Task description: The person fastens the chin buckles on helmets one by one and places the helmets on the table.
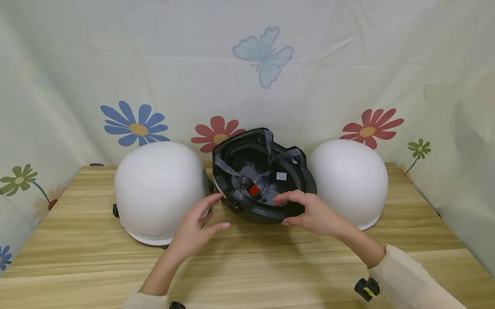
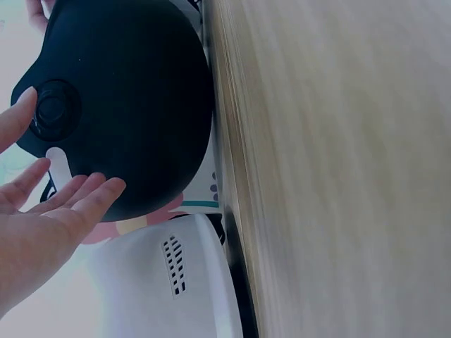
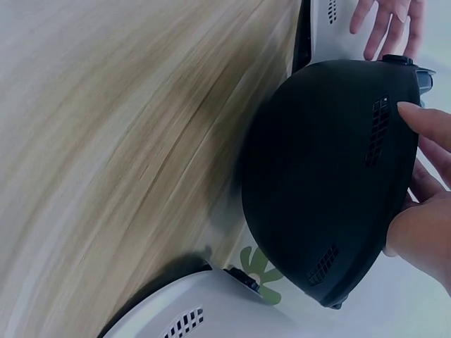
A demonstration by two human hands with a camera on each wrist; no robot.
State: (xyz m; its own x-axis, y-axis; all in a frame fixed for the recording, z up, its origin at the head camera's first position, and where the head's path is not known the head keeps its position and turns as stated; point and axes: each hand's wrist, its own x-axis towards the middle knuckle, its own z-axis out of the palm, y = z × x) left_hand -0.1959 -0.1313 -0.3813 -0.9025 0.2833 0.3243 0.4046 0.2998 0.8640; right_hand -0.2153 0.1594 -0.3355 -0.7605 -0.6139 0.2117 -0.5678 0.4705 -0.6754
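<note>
A black helmet (image 1: 289,182) lies upside down between two white helmets, its lining, grey straps and red buckle (image 1: 254,190) showing in the head view. My right hand (image 1: 315,212) grips its near rim on the right, fingers over the inside and thumb at the outer shell. Beside the helmet's left side is my left hand (image 1: 196,228), fingers spread and relaxed, holding nothing. The left wrist view shows these fingers close to the black shell (image 2: 141,105) and its round side knob (image 2: 53,109); whether they touch it I cannot tell.
One white helmet (image 1: 160,188) stands dome-up on the left, another white helmet (image 1: 351,181) on the right, both close to the black one. Beneath them is a wood-grain table (image 1: 246,277). A flower-printed curtain (image 1: 333,88) hangs behind and at both sides.
</note>
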